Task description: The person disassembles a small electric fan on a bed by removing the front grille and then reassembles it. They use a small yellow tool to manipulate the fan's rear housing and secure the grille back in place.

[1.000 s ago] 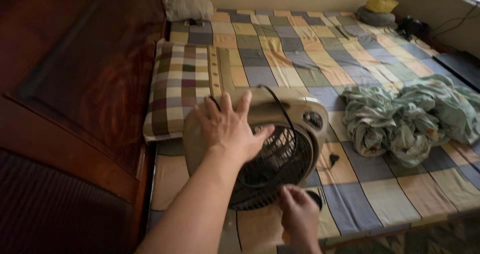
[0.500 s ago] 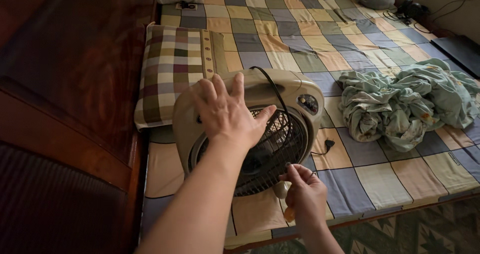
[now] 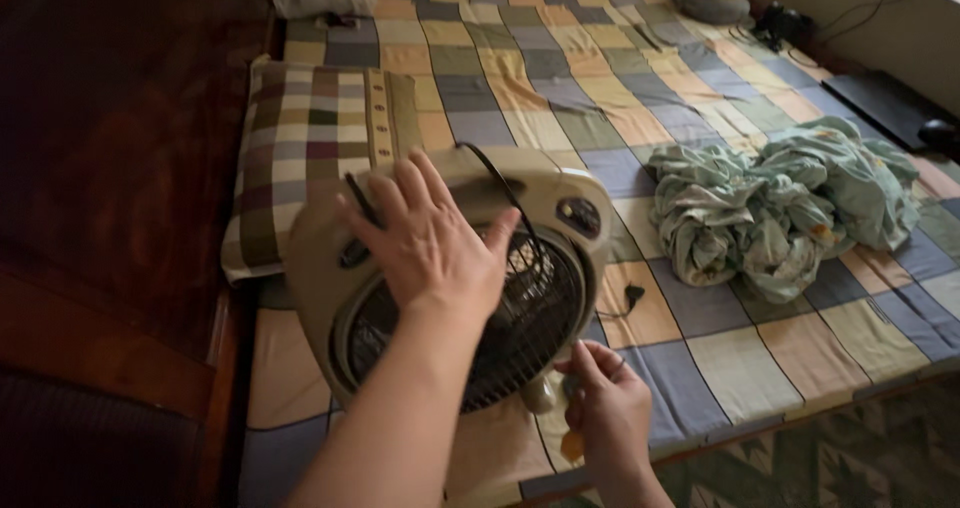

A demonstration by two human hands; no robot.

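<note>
Patchwork bed (image 3: 700,358): box fan (image 3: 450,278) under open left hand (image 3: 430,243), right hand (image 3: 605,408) pinching its foot.

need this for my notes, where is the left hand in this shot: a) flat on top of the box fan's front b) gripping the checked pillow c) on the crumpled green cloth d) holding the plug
a: the left hand lies spread, palm down, on the beige box fan over its grille, apart from the checked pillow and the crumpled green cloth.
</note>
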